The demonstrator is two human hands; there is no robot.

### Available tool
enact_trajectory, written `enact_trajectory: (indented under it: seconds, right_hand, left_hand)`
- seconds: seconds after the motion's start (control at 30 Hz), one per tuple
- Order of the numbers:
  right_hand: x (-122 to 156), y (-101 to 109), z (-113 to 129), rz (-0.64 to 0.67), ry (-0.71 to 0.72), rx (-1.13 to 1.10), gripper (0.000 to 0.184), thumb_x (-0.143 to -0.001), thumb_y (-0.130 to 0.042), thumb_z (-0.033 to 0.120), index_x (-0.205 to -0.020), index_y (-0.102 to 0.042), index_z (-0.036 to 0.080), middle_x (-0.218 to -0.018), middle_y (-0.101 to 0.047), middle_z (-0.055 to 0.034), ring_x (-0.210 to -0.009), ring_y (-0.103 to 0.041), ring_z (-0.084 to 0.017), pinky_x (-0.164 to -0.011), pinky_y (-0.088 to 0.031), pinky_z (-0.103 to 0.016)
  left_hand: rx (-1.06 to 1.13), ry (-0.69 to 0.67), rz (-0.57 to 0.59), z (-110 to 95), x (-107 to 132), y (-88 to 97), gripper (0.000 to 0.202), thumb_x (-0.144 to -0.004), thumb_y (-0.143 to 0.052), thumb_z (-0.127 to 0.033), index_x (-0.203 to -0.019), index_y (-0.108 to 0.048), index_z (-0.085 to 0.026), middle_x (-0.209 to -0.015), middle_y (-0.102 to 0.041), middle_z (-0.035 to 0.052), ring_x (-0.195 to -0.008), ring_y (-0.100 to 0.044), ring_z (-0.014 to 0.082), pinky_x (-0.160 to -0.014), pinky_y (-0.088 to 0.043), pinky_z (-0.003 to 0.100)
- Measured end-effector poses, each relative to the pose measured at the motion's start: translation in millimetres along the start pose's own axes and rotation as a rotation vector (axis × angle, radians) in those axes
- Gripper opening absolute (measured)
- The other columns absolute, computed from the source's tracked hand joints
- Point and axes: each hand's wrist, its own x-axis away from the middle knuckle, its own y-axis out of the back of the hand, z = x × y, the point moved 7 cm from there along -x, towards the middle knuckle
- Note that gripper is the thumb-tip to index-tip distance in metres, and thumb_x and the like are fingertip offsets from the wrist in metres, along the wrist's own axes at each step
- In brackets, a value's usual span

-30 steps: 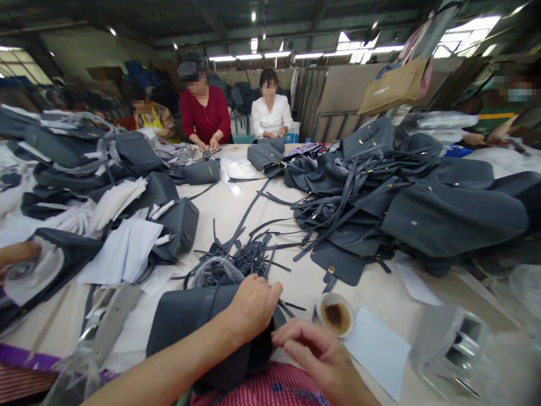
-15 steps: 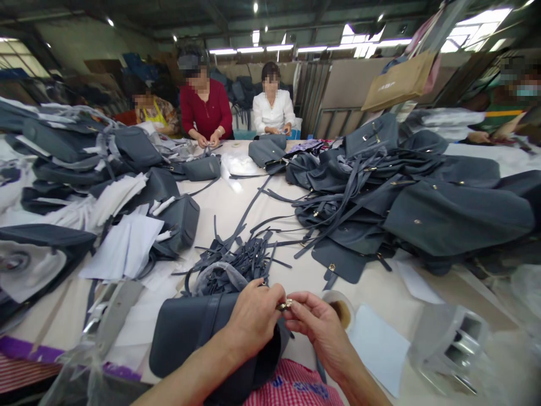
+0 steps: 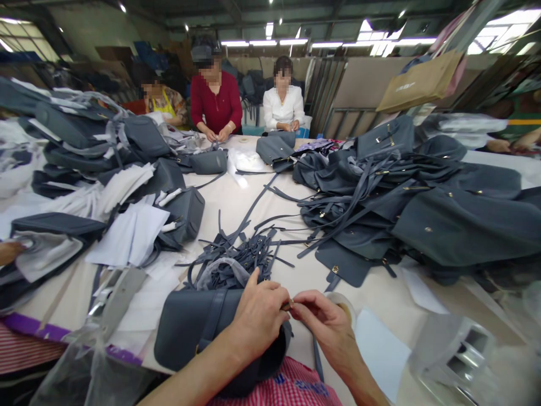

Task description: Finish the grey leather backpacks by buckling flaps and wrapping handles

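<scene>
A dark blue-grey bag [image 3: 186, 321] lies on its side at the table's near edge, its open end toward the right and a strap band around its body. My left hand [image 3: 262, 310] rests over the bag's right end, fingers closed on a small metal fitting [image 3: 287, 306]. From the right, my right hand [image 3: 323, 321] pinches the same small piece between thumb and forefinger. Fingers cover most of the fitting, so its exact kind cannot be made out. Just beyond the bag lies a heap of thin dark straps [image 3: 249, 256].
Dark bags are piled at the right [image 3: 460, 220] and left [image 3: 101, 141]. A tape roll [image 3: 344, 304] and pale paper sheet [image 3: 380, 349] lie beside my right hand. Metal tape dispensers [image 3: 460, 349] flank me. Co-workers [image 3: 216, 104] stand across the table; another person's hand shows far left.
The view has shifted slightly, moving the scene rightward. The shiny fitting between my fingers is more covered now. Another person's hand has appeared at the far left edge.
</scene>
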Motion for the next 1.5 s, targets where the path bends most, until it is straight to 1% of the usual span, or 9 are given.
enact_trajectory:
  seconds: [0.1, 0.27, 0.5, 0.87, 0.97, 1.07, 1.2, 1.37, 1.5]
  right_hand:
    - [-1.4, 3.6, -4.1, -0.013, -0.028, -0.009, 0.028, -0.070, -0.077, 0.045, -0.076, -0.067, 0.020, -0.071, -0.068, -0.0020, -0.068, -0.064, -0.018, -0.065, -0.053, -0.029]
    - [-3.2, 4.5, 0.6, 0.036, 0.003, 0.128, 0.026, -0.073, -0.074, 0.045, -0.079, -0.069, 0.020, -0.077, -0.070, -0.0038, -0.074, -0.065, -0.019, -0.071, -0.052, -0.030]
    - [-2.7, 5.7, -7.9, 0.055, -0.246, -0.075, 0.039, -0.062, -0.080, 0.051, -0.075, -0.063, 0.018, -0.069, -0.072, -0.0041, -0.066, -0.067, -0.019, -0.065, -0.053, -0.030]
    - [-5.4, 2.5, 0.2, 0.125, -0.067, 0.197, 0.030, -0.080, -0.062, 0.046, -0.067, -0.055, 0.020, -0.062, -0.056, 0.0030, -0.059, -0.056, -0.014, -0.058, -0.046, -0.025]
    - [-4.5, -0.4, 6.9, 0.061, 0.093, 0.446, 0.025, -0.086, -0.054, 0.038, -0.067, -0.051, 0.022, -0.058, -0.053, 0.0033, -0.053, -0.052, -0.013, -0.052, -0.041, -0.024]
    - [9.2, -15.0, 23.9, -0.057, 0.429, 0.820, 0.020, -0.085, -0.052, 0.025, -0.065, -0.050, 0.022, -0.056, -0.053, 0.0026, -0.049, -0.051, -0.012, -0.051, -0.036, -0.025]
    - [33.5, -36.7, 21.5, 0.093, 0.677, 1.046, 0.020, -0.086, -0.048, 0.017, -0.066, -0.051, 0.021, -0.056, -0.056, 0.0013, -0.049, -0.055, -0.011, -0.050, -0.036, -0.023]
    - [39.0, 7.6, -41.9, 0.235, 0.447, 1.378, 0.024, -0.086, -0.052, 0.024, -0.062, -0.055, 0.023, -0.050, -0.062, 0.0017, -0.044, -0.062, -0.016, -0.042, -0.036, -0.024]
    - [38.5, 46.1, -69.6, 0.181, 0.439, 1.377, 0.029, -0.078, -0.050, 0.011, -0.097, -0.066, 0.026, -0.079, -0.075, -0.0029, -0.066, -0.073, -0.020, -0.055, -0.052, -0.024]
  left_hand:
    - [0.011, -0.002, -0.015, 0.1, 1.7, 4.3, 0.014, -0.089, -0.056, -0.023, -0.086, -0.069, -0.022, -0.091, -0.072, 0.0044, -0.112, -0.055, 0.0244, -0.112, -0.014, 0.061]
    - [0.004, 0.032, 0.018, -1.3, 2.2, 7.3, 0.021, -0.089, -0.051, -0.016, -0.082, -0.071, -0.020, -0.084, -0.069, 0.0048, -0.098, -0.058, 0.0210, -0.113, -0.019, 0.056]
    - [0.036, 0.017, -0.036, -1.0, 3.4, 7.6, 0.020, -0.087, -0.051, -0.015, -0.078, -0.068, -0.021, -0.077, -0.063, 0.0016, -0.092, -0.057, 0.0186, -0.113, -0.019, 0.055]
    - [0.040, -0.013, -0.053, -1.4, 4.6, 6.0, 0.020, -0.085, -0.050, -0.015, -0.073, -0.065, -0.020, -0.075, -0.062, 0.0015, -0.088, -0.057, 0.0181, -0.113, -0.020, 0.055]
    - [0.031, -0.004, -0.084, -0.3, 2.9, 5.3, 0.020, -0.084, -0.050, -0.016, -0.071, -0.064, -0.020, -0.073, -0.062, 0.0013, -0.086, -0.057, 0.0177, -0.113, -0.020, 0.054]
    - [0.041, 0.035, -0.115, 4.4, 1.3, 4.2, 0.019, -0.084, -0.050, -0.016, -0.071, -0.064, -0.020, -0.073, -0.063, 0.0016, -0.085, -0.058, 0.0177, -0.113, -0.021, 0.051]
    - [0.105, 0.085, -0.117, 12.5, 0.0, 4.7, 0.020, -0.085, -0.050, -0.018, -0.075, -0.067, -0.020, -0.076, -0.065, 0.0018, -0.086, -0.059, 0.0172, -0.114, -0.021, 0.049]
    - [0.184, 0.086, -0.106, 15.8, -1.4, 6.1, 0.023, -0.089, -0.051, -0.022, -0.076, -0.071, -0.020, -0.077, -0.066, 0.0023, -0.088, -0.060, 0.0183, -0.113, -0.020, 0.051]
    - [0.314, -0.037, -0.103, 6.4, 4.1, 12.7, 0.023, -0.087, -0.050, -0.012, -0.089, -0.072, -0.020, -0.087, -0.070, 0.0038, -0.093, -0.061, 0.0191, -0.112, -0.025, 0.050]
